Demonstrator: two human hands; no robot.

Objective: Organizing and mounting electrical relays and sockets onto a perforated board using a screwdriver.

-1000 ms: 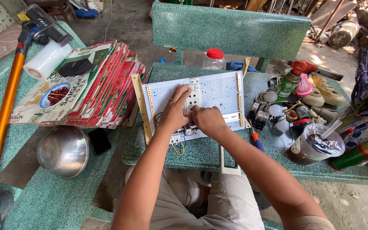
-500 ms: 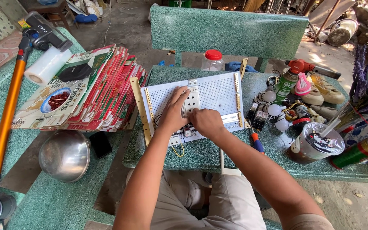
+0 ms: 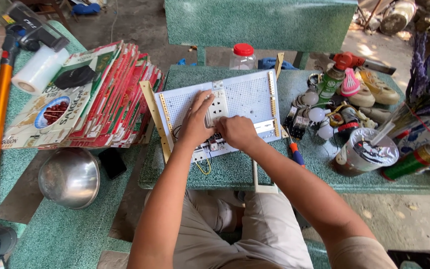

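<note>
Both hands are on the white perforated board [image 3: 247, 97]: left hand [image 3: 197, 122] and right hand [image 3: 235, 132] each have their grip clamped on the socket plate [image 3: 217, 108], green worktop [image 3: 235, 169] underneath.

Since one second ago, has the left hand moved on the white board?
No. The left hand still rests on the white socket, at the same place against the white perforated board.
</note>
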